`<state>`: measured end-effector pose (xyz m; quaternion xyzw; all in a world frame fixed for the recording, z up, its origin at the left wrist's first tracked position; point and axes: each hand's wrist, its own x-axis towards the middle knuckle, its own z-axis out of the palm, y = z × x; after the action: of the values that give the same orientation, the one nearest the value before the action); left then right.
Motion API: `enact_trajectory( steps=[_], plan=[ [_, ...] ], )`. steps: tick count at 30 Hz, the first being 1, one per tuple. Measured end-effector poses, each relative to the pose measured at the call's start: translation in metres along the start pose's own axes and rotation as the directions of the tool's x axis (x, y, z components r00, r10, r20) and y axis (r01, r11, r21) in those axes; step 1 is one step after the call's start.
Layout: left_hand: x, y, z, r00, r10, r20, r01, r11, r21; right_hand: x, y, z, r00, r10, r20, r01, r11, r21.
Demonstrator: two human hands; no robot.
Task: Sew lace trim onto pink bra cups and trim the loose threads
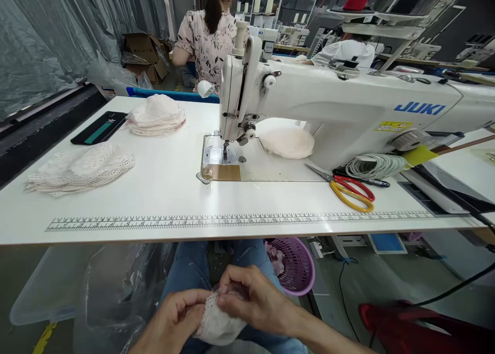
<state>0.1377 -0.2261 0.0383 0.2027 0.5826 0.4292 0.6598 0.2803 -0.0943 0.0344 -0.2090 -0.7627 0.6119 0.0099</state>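
Note:
Below the table edge, over my lap, a small white lace-edged fabric piece is held between both hands. My left hand pinches its left edge between thumb and fingers. The fingers of my right hand are closed on its upper right part, hiding some of it. On the table lie a stack of white lace pieces at the left and a stack of pale pink fabric pieces behind it. A cream fabric piece rests on the bed of the white sewing machine.
Scissors with red and yellow handles lie beside a coil of cord. A black phone is at the left. A printed ruler runs along the front edge. A purple basket stands below. Another person sits beyond the table.

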Motion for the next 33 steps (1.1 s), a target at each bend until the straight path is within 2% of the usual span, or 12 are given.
enact_trajectory(
  steps=[5, 9, 12, 15, 18, 22, 26, 29, 31, 33],
  plan=[
    [-0.004, -0.004, -0.006, 1.000, 0.002, -0.023, -0.002, 1.000, -0.030, 0.002, -0.003, -0.001, 1.000, -0.021, 0.012, 0.021, 0.999, -0.039],
    [-0.004, -0.011, -0.004, 0.999, 0.045, -0.006, -0.046, 0.998, -0.045, 0.002, -0.008, 0.002, 1.000, -0.016, 0.000, 0.016, 0.993, -0.116],
    [0.000, -0.017, -0.005, 0.997, 0.050, -0.064, -0.052, 0.998, -0.033, 0.001, -0.008, 0.001, 1.000, -0.005, -0.006, 0.004, 0.986, -0.165],
    [0.003, -0.018, -0.013, 0.994, 0.032, -0.106, -0.033, 0.999, -0.004, 0.001, -0.005, -0.008, 0.999, -0.008, 0.038, 0.012, 0.994, -0.104],
    [0.000, -0.013, -0.021, 0.998, -0.015, -0.062, 0.015, 1.000, -0.013, -0.001, -0.001, -0.018, 0.995, -0.052, 0.084, 0.057, 0.997, -0.057],
    [-0.006, -0.005, -0.026, 0.999, -0.046, 0.012, 0.046, 0.999, 0.004, -0.002, -0.001, -0.026, 0.988, -0.089, 0.125, 0.104, 0.988, -0.117],
    [-0.008, -0.004, -0.026, 0.995, -0.053, 0.080, 0.048, 0.997, 0.056, 0.001, -0.005, -0.022, 0.977, -0.172, 0.127, 0.195, 0.961, -0.196],
    [-0.009, -0.003, -0.027, 0.994, -0.066, 0.086, 0.057, 0.993, 0.106, 0.007, -0.004, -0.014, 0.942, -0.263, 0.209, 0.303, 0.934, -0.189],
    [-0.012, -0.001, -0.028, 0.995, -0.073, 0.071, 0.063, 0.989, 0.134, 0.011, 0.002, -0.008, 0.939, -0.225, 0.258, 0.274, 0.946, -0.173],
    [-0.015, 0.002, -0.029, 0.997, -0.064, 0.051, 0.054, 0.984, 0.168, 0.014, 0.009, -0.002, 0.956, -0.138, 0.258, 0.177, 0.975, -0.136]
  ],
)
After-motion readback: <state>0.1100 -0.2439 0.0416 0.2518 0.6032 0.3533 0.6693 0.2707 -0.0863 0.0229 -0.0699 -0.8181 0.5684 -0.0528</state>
